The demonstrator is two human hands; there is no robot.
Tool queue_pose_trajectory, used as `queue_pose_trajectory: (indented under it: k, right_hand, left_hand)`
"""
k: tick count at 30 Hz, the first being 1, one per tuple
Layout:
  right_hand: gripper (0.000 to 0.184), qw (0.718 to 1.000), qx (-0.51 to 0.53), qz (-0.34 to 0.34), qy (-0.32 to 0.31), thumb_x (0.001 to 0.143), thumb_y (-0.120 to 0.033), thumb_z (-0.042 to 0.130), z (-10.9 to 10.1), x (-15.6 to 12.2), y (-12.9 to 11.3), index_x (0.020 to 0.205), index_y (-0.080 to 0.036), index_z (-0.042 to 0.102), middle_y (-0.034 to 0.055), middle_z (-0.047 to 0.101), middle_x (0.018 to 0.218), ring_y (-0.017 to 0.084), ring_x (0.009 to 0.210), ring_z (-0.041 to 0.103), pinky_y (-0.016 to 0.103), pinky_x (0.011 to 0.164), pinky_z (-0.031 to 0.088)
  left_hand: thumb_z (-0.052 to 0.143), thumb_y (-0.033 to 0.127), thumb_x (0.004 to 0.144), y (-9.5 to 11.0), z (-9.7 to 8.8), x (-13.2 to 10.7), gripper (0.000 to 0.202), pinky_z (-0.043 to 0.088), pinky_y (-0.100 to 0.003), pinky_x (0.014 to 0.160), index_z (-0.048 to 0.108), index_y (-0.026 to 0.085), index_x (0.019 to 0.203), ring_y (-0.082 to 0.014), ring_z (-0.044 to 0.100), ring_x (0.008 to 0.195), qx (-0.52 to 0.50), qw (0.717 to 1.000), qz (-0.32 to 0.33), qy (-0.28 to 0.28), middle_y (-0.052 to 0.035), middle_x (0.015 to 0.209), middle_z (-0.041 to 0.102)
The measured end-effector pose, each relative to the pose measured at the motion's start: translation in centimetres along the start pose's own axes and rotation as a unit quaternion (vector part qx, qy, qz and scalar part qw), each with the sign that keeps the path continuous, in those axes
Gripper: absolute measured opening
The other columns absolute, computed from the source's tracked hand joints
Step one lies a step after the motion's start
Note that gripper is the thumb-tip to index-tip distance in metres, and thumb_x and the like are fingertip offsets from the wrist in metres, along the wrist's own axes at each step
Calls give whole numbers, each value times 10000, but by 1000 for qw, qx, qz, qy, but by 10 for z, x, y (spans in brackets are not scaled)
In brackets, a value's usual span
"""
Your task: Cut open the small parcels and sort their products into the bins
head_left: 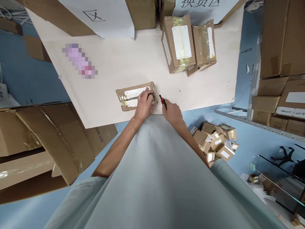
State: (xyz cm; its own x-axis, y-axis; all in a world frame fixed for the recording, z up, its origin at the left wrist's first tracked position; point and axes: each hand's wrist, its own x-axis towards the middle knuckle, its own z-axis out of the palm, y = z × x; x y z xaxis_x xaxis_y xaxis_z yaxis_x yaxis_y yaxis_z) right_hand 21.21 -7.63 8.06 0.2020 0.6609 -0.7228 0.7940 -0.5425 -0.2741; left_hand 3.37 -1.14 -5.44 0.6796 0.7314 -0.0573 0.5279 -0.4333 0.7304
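A small cardboard box [122, 97] lies at the front edge of the white table [114, 63], with clear tape and a white label on top that a slit runs along. My left hand [143, 103] grips its right end, the fingers bent at the edge, where the cardboard looks opened. What is inside cannot be made out. Just right of the box, my right hand [173, 112] is closed around a red and black utility knife [163, 101]. The knife's tip points up and away from me, apart from the box.
Two taped parcels, a larger one [182, 44] and a smaller one [203, 47], stand at the table's back right. A pixelated pink item [79, 60] lies at left. Opened boxes [218, 140] are heaped on the floor at right. Large cartons [47, 136] crowd the left side.
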Motion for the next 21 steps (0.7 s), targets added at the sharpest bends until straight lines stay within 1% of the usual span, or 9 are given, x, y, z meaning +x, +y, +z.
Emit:
queue_pose_trajectory:
  k: [2, 5, 7, 10, 12, 14, 17, 19, 21]
  right_hand:
    - [349, 1000, 12, -6, 11, 1192, -299, 410, 2, 6, 7, 1432, -195, 641, 188, 831, 1191, 388, 1093, 787, 447, 956, 582]
    - [384, 999, 22, -30, 27, 1189, -294, 393, 2, 14, 14, 1457, -188, 646, 177, 840, 1184, 379, 1077, 787, 431, 948, 577]
    - [402, 998, 30, -49, 37, 1189, -293, 393, 2, 19, 17, 1487, -185, 640, 168, 844, 1178, 374, 1073, 788, 424, 948, 574]
    - [406, 995, 55, -67, 57, 1192, -301, 407, 5, 27, 21, 1512, -188, 629, 155, 848, 1179, 365, 1086, 794, 422, 968, 574]
    - [392, 991, 83, -74, 67, 1195, -311, 401, 10, 35, 22, 1489, -193, 633, 144, 851, 1172, 355, 1086, 801, 421, 977, 580]
    - [370, 988, 119, -69, 70, 1204, -357, 398, 20, 45, 22, 1438, -198, 635, 137, 853, 1145, 351, 1075, 809, 424, 977, 590]
    - [352, 984, 164, -34, 69, 1176, -495, 530, 38, 61, 20, 1379, -218, 604, 136, 850, 1144, 367, 1079, 814, 443, 969, 613]
    - [401, 979, 191, -12, 64, 1139, -544, 620, 50, 70, 20, 1381, -228, 567, 131, 849, 1158, 356, 1046, 824, 441, 950, 632]
    - [418, 974, 221, -2, 55, 1140, -547, 625, 60, 76, 21, 1397, -230, 536, 118, 846, 1154, 318, 963, 835, 421, 918, 650]
  left_hand:
    - [645, 538, 1123, 3, -2, -1, 345, 386, -684, 1386, 632, 287, 1359, -389, 412, 1725, 6, 1000, -6, -2, -172, 1664, 618]
    - [633, 675, 1100, 10, -8, -2, 505, 415, -687, 1371, 619, 273, 1405, -407, 414, 1721, 13, 1000, -11, -5, -199, 1725, 558]
    - [589, 734, 1102, 16, -13, -1, 608, 445, -667, 1360, 587, 258, 1481, -403, 441, 1704, 14, 1000, -23, 9, -218, 1748, 523]
    - [459, 651, 1178, 16, -21, 9, 579, 449, -625, 1371, 513, 266, 1607, -356, 464, 1690, 14, 997, -51, 54, -195, 1751, 522]
    - [458, 568, 1189, 7, -25, 22, 526, 442, -614, 1377, 513, 287, 1631, -353, 470, 1682, 24, 996, -58, 60, -162, 1736, 542]
    - [550, 540, 1146, -7, -28, 39, 523, 494, -629, 1330, 572, 270, 1593, -400, 542, 1611, 40, 998, -48, 21, -165, 1690, 578]
    - [647, 519, 1080, -22, -28, 59, 489, 582, -646, 1219, 683, 208, 1456, -457, 633, 1469, 67, 997, -22, -44, -198, 1636, 601]
    - [639, 467, 1085, -22, -26, 66, 438, 582, -657, 1197, 707, 171, 1400, -477, 628, 1449, 85, 995, -8, -57, -226, 1600, 612]
    - [588, 376, 1105, -13, -25, 68, 412, 574, -679, 1174, 695, 124, 1414, -495, 626, 1430, 107, 992, -3, -67, -264, 1516, 649]
